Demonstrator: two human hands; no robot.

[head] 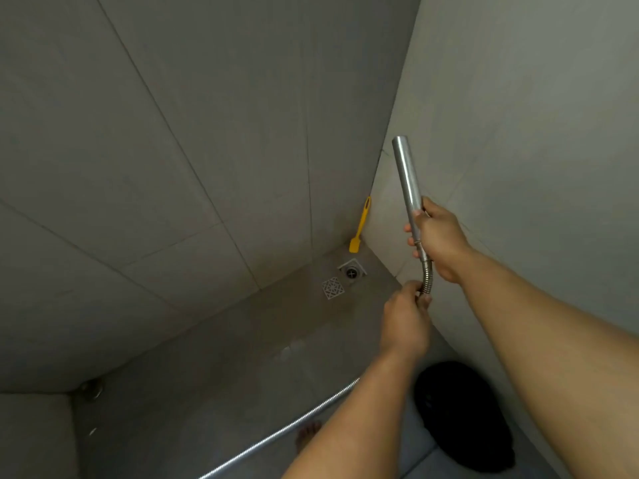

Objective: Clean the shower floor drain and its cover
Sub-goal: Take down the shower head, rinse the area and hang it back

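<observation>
View from the head camera down into the corner of a tiled shower. The right hand (437, 242) is closed around the lower part of a straight metal shower wand (408, 178), which points upward and tilts slightly left in front of the right-hand wall (518, 133). The left hand (406, 321), just below the right, is closed with its fingertips pinching the ribbed metal hose (427, 280) where it curves out of the base of the wand. A further stretch of the same hose runs diagonally across the floor (224, 357) in the lower part of the view, passing behind the left forearm.

The drain (352, 272), a square frame with a round opening and a cross-shaped insert, lies in the far corner of the floor, uncovered. It is beyond and to the left of both hands, well apart from them. The cover (333, 288), a pale square grille with a lattice pattern, lies flat on the floor just beside the drain on its near-left side, apparently not touching it. A yellow brush (359, 226) leans upright in the corner where the two walls meet, its head resting on the floor just behind the drain. A bare foot (307, 435) shows at the lower edge, and a dark object (463, 413) of unclear kind lies at lower right.
</observation>
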